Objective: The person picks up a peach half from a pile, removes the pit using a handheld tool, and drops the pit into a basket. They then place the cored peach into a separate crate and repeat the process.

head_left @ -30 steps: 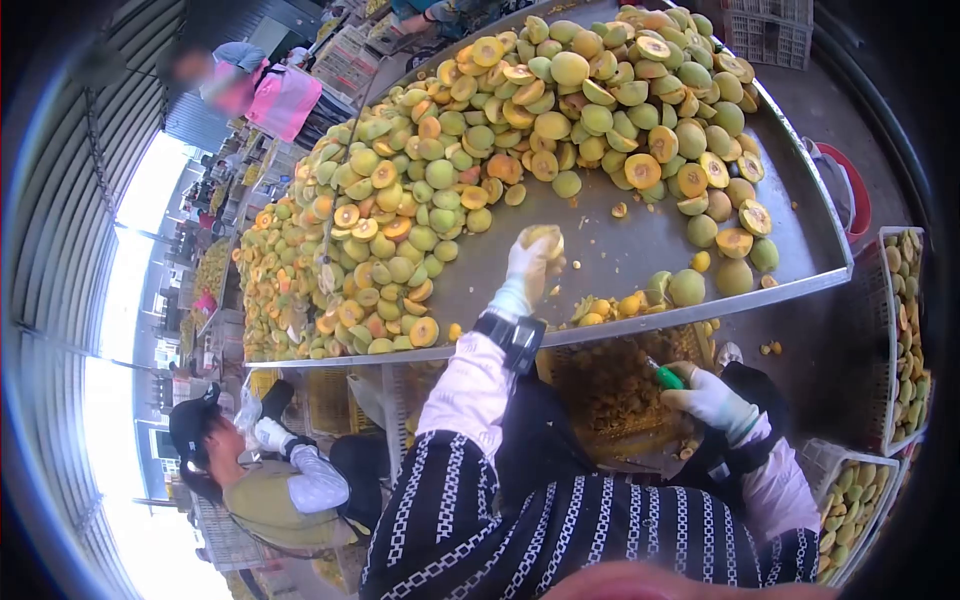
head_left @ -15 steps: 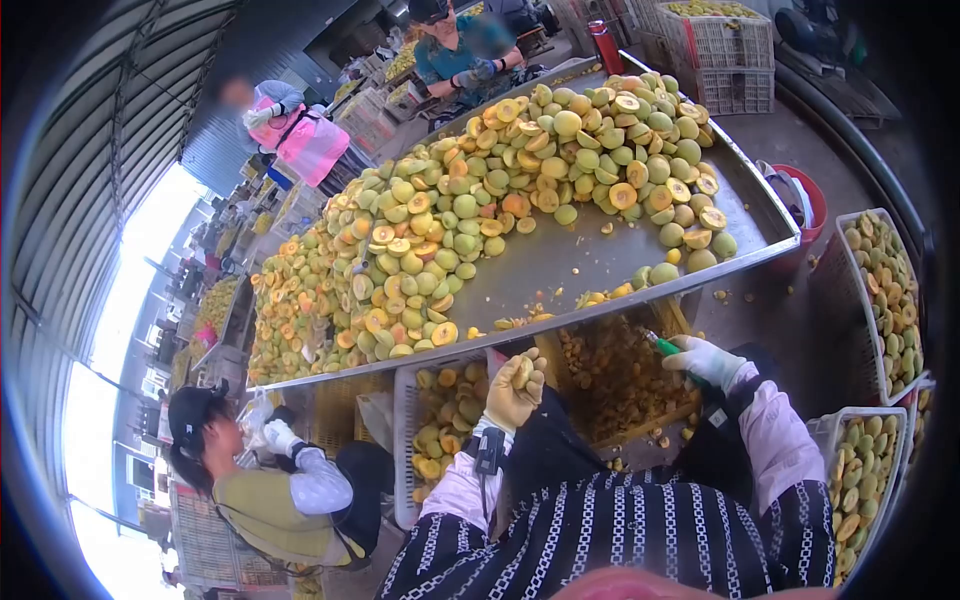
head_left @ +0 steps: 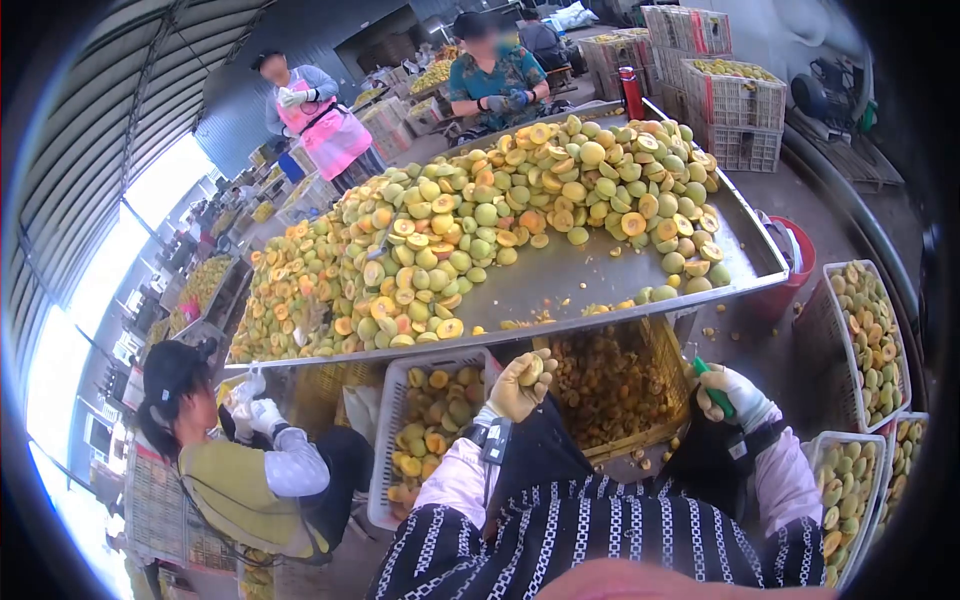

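Note:
In a tan, stained glove, my left hand (head_left: 515, 388) is closed around a cut piece of yellow-green fruit (head_left: 533, 370), possibly a peach. My right hand (head_left: 738, 393), in a pale glove, grips a green-handled tool (head_left: 716, 398). Its thin metal end points up, but I cannot make out the exact shape. The hands are apart, on either side of a yellow crate (head_left: 668, 352) holding brownish-orange scraps and stones. Beside my left hand stands a white basket (head_left: 383, 450) with fruit halves in it. Whole-looking and halved fruit (head_left: 480, 215) lies heaped on the metal table (head_left: 550, 275).
A co-worker (head_left: 270, 470) sits close on my left. Two more people (head_left: 500, 85) are beyond the table. Fruit-filled crates (head_left: 868, 335) stand at my right, near a red bucket (head_left: 790, 280). A red flask (head_left: 631, 92) stands at the table's far edge.
The view has tilted and shifted. My right hand has moved right and slightly down, away from the yellow crate, and the tool now points more upward. My left hand still holds the fruit.

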